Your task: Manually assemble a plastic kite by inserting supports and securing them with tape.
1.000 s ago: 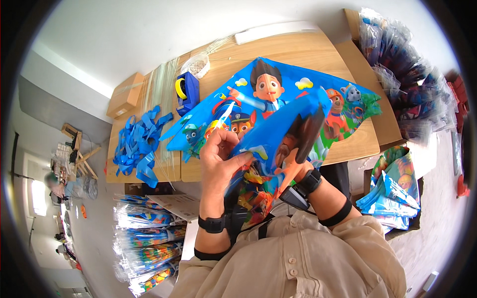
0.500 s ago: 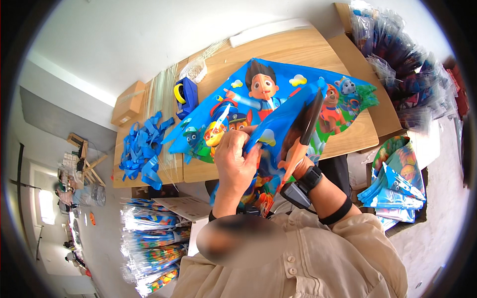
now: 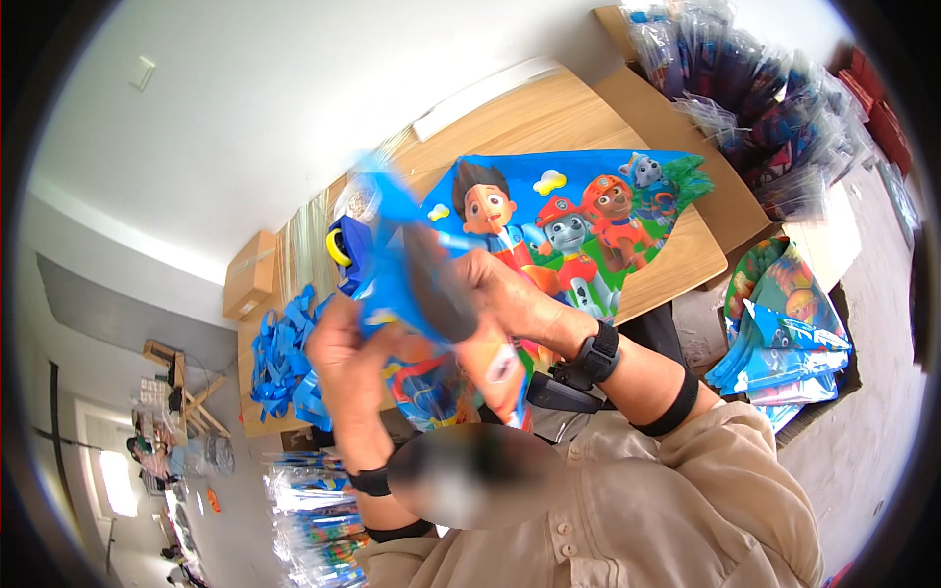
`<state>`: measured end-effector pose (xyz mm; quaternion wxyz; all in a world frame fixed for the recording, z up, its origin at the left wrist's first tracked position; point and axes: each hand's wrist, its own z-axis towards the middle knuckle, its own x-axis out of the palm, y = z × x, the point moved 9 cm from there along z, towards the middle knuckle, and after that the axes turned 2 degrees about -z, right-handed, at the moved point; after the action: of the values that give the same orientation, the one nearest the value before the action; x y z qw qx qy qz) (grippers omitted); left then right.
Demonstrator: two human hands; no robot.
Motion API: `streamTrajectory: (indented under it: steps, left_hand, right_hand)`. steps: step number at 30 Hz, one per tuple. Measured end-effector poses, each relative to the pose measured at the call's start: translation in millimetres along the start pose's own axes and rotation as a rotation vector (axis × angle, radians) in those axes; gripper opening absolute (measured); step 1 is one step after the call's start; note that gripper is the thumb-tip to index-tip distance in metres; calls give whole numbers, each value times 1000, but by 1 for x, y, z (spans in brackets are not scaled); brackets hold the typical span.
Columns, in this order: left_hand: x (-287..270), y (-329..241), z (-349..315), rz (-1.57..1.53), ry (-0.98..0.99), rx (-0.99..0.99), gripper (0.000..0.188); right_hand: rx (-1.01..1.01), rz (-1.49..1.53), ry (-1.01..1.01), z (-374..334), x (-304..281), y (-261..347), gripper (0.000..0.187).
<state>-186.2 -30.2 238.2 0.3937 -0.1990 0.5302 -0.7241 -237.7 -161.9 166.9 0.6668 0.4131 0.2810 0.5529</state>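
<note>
A blue cartoon-printed kite sheet (image 3: 397,279), smeared by motion, hangs between my hands over the front left of the table. My left hand (image 3: 351,358) is closed on its near left part, thumb toward the cloth. On its other side my right hand (image 3: 512,304) grips the same sheet, fingertips partly hidden. Behind my right hand, a second kite (image 3: 564,230) with the same kind of print lies spread flat on the wooden table (image 3: 524,108), its green fringe toward the right.
Blue ribbons (image 3: 277,358) lie heaped at the table's left, near a blue tape dispenser (image 3: 351,257) and thin pale rods (image 3: 308,235). A small carton (image 3: 249,276) stands behind. Plastic-wrapped bundles (image 3: 750,113) fill the far right; folded printed sheets (image 3: 784,328) sit nearer; more packets (image 3: 312,514) lie lower left.
Both hands have moved left with the held sheet, drawing it away from the kite on the table and uncovering more of that kite's print. My view has shifted as well.
</note>
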Motion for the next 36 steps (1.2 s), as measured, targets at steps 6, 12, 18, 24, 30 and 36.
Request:
streamTrajectory:
  steps: [6,12,18,24,30,36]
  left_hand:
    - [-102,-4,59,-178,-123,22,22]
    - [-119,113,106,255,209,-325,17]
    - [-52,227,139,1108,256,-58,20]
    - [-25,272,204,1249,170,27,15]
    - [-5,310,223,1373,209,31,17]
    - [45,268,181,1024,130,277,39]
  right_hand:
    - [226,151,-197,50,-104,42,22]
    - [462,-832,291,44,-191,-21,21]
    - [509,-1320,23,22,-254,-125,16]
    - [349,-1545,-168,61,-294,-169,7]
    - [423,-1652,-158,68,-303,-216,9]
    - [318,-1655,-153,67,-296,-214,15]
